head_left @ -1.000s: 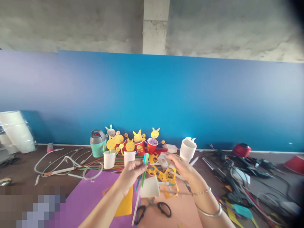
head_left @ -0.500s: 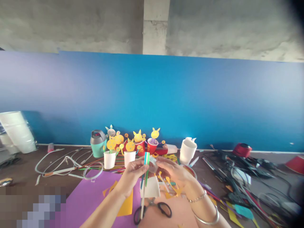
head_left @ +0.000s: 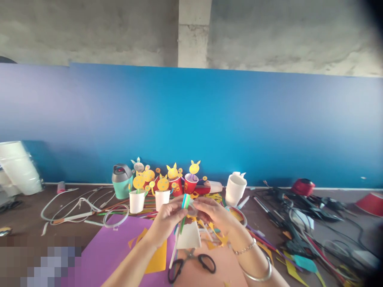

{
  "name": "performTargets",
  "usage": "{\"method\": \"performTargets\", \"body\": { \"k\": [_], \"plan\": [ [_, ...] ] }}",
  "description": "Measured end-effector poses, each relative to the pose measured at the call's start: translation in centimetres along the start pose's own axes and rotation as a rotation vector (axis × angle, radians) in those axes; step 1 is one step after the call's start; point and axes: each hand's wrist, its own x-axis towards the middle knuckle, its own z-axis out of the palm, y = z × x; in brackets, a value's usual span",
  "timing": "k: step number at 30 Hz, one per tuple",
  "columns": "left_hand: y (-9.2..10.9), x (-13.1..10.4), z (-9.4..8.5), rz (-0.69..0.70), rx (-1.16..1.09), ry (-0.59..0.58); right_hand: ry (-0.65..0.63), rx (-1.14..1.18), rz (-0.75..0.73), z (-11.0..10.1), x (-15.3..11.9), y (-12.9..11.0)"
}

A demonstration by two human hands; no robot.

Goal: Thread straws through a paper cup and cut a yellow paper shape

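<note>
My left hand (head_left: 164,222) is closed around thin blue and green strips (head_left: 186,201), pinched upright between thumb and fingers. A white stick (head_left: 172,255) slants down below it. Opposite, my right hand (head_left: 220,215) is closed with its fingertips at a clear ring that looks like a tape roll (head_left: 192,209), beside the strips; the fingers partly hide it. Beneath the hands lie a white cup-shaped piece (head_left: 188,236), black-handled scissors (head_left: 207,263), yellow paper scraps (head_left: 220,239) and a yellow sheet (head_left: 157,259).
Paper cups with yellow animal-faced figures (head_left: 163,183) stand behind my hands, near a teal container (head_left: 122,185) and a white cup (head_left: 235,189). Purple paper (head_left: 104,255) lies at left; a glue gun (head_left: 299,244) and tangled cables (head_left: 335,235) at right. A blue partition (head_left: 191,119) closes the back.
The strips have tilted, and the white stick's lower end has swung left. My right hand has shifted slightly left, staying close to the left hand. The view has shifted slightly.
</note>
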Motion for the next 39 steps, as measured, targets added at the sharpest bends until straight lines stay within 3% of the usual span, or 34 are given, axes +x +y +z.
{"method": "performTargets", "body": {
  "k": [6, 15, 20, 26, 33, 39],
  "plan": [
    [0.2, -0.3, 0.3, 0.03, -0.039, 0.058, 0.069, 0.138, 0.019, 0.6, -0.1, -0.1],
    [-0.6, -0.4, 0.4, -0.048, -0.197, 0.179, -0.009, 0.2, 0.002, 1.1, -0.8, -1.5],
    [-1.1, -0.4, 0.6, -0.051, -0.275, 0.13, -0.124, 0.175, 0.099, 1.2, -1.0, -1.4],
    [-0.1, -0.1, 0.4, -0.03, -0.051, 0.045, 0.129, 0.131, 0.056, 1.4, -0.6, -1.1],
    [0.1, -0.3, 1.0, 0.023, -0.027, 0.04, 0.199, 0.052, 0.071, 0.8, -0.5, -0.4],
    [-0.7, -0.6, 0.8, -0.009, -0.204, 0.176, 0.003, 0.196, -0.026, 0.5, -0.7, -0.9]
  ]
}}
